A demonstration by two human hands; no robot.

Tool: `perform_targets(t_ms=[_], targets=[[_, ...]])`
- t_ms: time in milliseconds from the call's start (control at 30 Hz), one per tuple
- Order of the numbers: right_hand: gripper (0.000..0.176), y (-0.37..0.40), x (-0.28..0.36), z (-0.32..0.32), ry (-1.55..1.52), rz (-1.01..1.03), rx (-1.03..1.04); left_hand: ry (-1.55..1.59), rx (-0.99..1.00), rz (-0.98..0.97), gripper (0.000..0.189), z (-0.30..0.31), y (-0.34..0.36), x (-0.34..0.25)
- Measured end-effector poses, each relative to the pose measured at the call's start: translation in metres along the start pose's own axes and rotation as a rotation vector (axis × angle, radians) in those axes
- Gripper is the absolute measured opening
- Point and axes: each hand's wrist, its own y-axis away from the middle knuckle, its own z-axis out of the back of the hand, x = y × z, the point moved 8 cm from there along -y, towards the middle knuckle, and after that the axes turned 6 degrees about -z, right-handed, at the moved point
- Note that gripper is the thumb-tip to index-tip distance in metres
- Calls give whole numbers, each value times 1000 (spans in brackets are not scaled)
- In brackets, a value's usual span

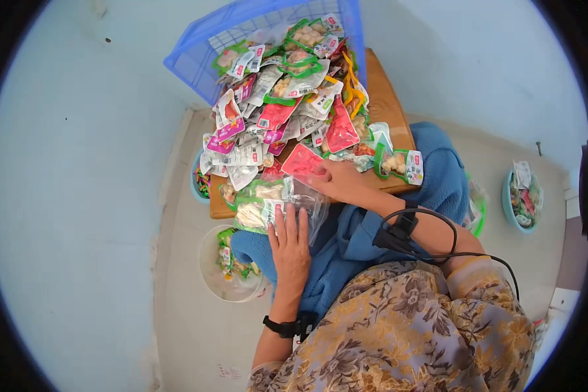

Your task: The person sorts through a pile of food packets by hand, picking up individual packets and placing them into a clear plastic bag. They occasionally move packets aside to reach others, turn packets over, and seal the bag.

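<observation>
My left hand [289, 251] lies with its fingers stretched out over a clear plastic bag [315, 208] on my lap, at the near edge of the wooden table. Inside the bag are snack packets [249, 214] with green edges and pale contents. Just above it, my right hand [338, 181] pinches the near corner of a red snack packet [302, 161]. A heap of small sealed packets [264, 85] in white, green, purple and red spreads beyond both hands. Right of my right hand lies a green-edged packet [396, 163].
A blue plastic basket [193, 59] lies tipped on the wooden table [389, 98], packets spilling out. On the floor stand a clear tub [209, 277] with green packets, a light-blue basin [506, 199] of packets and a blue bowl [196, 186] of colourful bits. A cable [483, 254] trails from my right wrist.
</observation>
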Motion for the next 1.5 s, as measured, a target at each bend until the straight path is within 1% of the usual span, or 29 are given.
perform_targets(t_ms=[33,167,200,267,300,367,400,467,500,567,600,633,667,700,733,767,800,833,867,933,967,1000,1067,1133,1200,1267,1333,1400,1500], targets=[[44,-1,1,-4,5,21,25,-1,58,-1,60,-4,-1,-2],[29,-9,-8,-13,-36,95,60,9,69,-26,59,-9,4,-12],[29,-11,-11,-16,-40,94,57,-12,52,-17,58,-13,5,-11],[24,-15,-15,-16,-236,119,4,-35,37,-11,56,-19,7,-10],[24,-15,-13,-16,-238,119,2,-56,45,2,55,-20,6,-10],[23,-20,-21,-16,-460,-32,-5,-78,50,13,54,-21,6,-9],[23,-19,-15,-10,-462,-28,-9,-86,46,-7,53,-21,6,-10],[24,-12,-13,-18,-700,-321,301,-99,37,-31,52,-18,7,-11],[24,-14,-9,-13,-704,-314,299,0,-13,-9,49,-10,7,-8],[32,-14,12,-17,-820,-238,536,91,-67,8,46,3,3,1],[32,-15,18,-12,-822,-232,534,130,-139,34,43,19,1,11],[27,-16,38,-5,-875,-87,561,168,-212,61,40,36,-1,22],[24,-16,59,3,-923,62,587,161,-216,61,40,50,-7,30],[18,-19,72,10,-829,122,536,288,-289,152,33,67,-10,47],[18,-23,83,15,-831,129,536,416,-360,242,29,82,-12,65],[17,-25,105,28,-553,350,453,410,-363,238,29,95,-18,76],[17,-21,126,35,-269,557,356,521,-409,303,27,107,-21,93],[12,-21,141,44,-355,584,283,634,-454,365,29,118,-23,107],[12,-22,154,48,-358,589,275,631,-456,356,29,132,-28,111],[11,-13,187,81,-369,773,63,707,-491,426,37,161,-35,120],[10,-8,196,94,-391,794,28,727,-528,422,38,175,-40,115],[10,-3,202,102,-393,799,30,723,-532,423,38,181,-41,112],[9,10,204,127,-469,862,-76,873,-582,471,37,179,-38,109],[8,16,195,133,-487,812,-52,927,-557,475,35,171,-34,102],[13,19,178,136,-610,668,9,992,-529,470,34,157,-36,94],[13,29,166,141,-617,620,65,1232,-542,468,33,135,-38,88],[6,36,146,146,-596,417,75,1230,-526,465,32,125,-45,80],[6,42,132,147,-586,397,78,1231,-517,458,32,115,-55,74],[9,36,98,151,-802,373,-55,1321,-501,458,30,98,-70,62]])
